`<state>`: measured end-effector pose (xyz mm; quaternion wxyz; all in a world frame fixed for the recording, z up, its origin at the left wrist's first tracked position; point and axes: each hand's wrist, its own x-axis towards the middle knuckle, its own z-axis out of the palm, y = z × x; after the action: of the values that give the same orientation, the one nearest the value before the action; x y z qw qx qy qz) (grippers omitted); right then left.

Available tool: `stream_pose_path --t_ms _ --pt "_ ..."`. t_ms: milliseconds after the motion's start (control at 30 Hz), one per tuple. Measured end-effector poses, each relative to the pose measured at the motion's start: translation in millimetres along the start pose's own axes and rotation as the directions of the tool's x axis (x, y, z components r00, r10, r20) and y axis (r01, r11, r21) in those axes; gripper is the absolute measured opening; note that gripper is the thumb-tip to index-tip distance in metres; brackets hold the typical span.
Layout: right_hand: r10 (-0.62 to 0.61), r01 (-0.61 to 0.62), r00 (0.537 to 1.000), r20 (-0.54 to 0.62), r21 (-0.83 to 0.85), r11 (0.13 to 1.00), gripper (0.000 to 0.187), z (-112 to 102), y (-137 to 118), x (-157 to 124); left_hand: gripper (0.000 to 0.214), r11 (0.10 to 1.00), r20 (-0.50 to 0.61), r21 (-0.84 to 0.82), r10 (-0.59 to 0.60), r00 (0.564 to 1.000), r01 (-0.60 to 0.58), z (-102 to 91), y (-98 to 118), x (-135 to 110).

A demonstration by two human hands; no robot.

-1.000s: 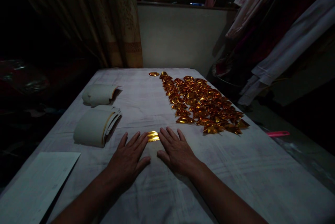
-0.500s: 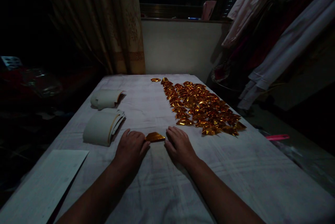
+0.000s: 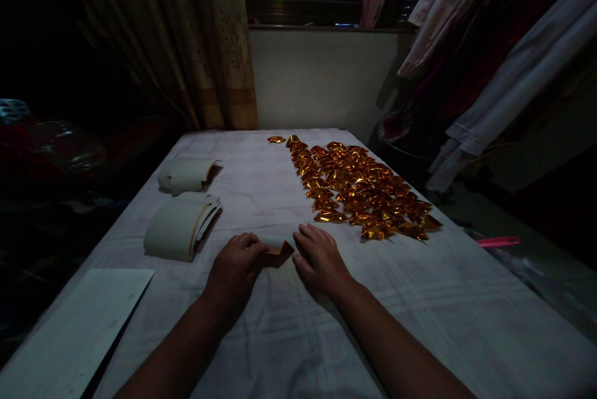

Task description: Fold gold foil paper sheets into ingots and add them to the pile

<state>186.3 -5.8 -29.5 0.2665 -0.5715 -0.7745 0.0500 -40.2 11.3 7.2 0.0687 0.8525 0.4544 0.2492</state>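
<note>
Near the middle of the cloth-covered table, my left hand (image 3: 237, 262) pinches the left end of a folded piece of gold foil paper (image 3: 278, 252). The paper is partly opened out, with a pointed right end and its duller inner side showing. Just beyond that point rests my right hand (image 3: 319, 255), fingers stretched out and apart from the paper. To the far right lies a pile of shiny folded gold paper ingots (image 3: 354, 184). A single gold paper ingot (image 3: 277, 139) sits apart at the back.
At the left are two curled stacks of pale paper, one nearer (image 3: 172, 228) and one farther (image 3: 184, 175). A flat pale board (image 3: 79, 324) lies at the front left. Clothes (image 3: 504, 82) hang on the right, a curtain (image 3: 219, 45) at the back left.
The gold paper in my left hand has gone from a flat, shiny folded shape to a partly opened one showing its dull inside. My right hand has barely moved.
</note>
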Motion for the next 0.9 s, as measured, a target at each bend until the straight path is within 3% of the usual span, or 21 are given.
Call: stream_pose_path --t_ms 233,467,633,900 --pt "-0.021 0.021 1.0 0.01 0.026 0.999 0.041 -0.5 2.0 -0.7 0.023 0.998 0.025 -0.013 0.064 0.998 -0.063 1.0 -3.7 -2.7" --pt "-0.062 0.062 0.998 -0.009 0.079 0.995 0.047 -2.9 4.0 1.0 0.05 0.987 0.107 -0.019 0.159 0.981 -0.158 -1.0 6.6 -9.2" --pt "-0.094 0.098 0.995 -0.031 0.177 0.979 0.049 -5.3 7.2 5.6 0.04 0.968 0.15 0.052 0.235 0.96 -0.245 4.0 15.7 -4.7" --pt "-0.063 0.053 0.998 0.031 0.253 0.966 0.06 -7.9 10.9 9.3 0.032 0.975 0.104 -0.014 0.223 0.969 -0.223 8.1 12.0 -2.9"
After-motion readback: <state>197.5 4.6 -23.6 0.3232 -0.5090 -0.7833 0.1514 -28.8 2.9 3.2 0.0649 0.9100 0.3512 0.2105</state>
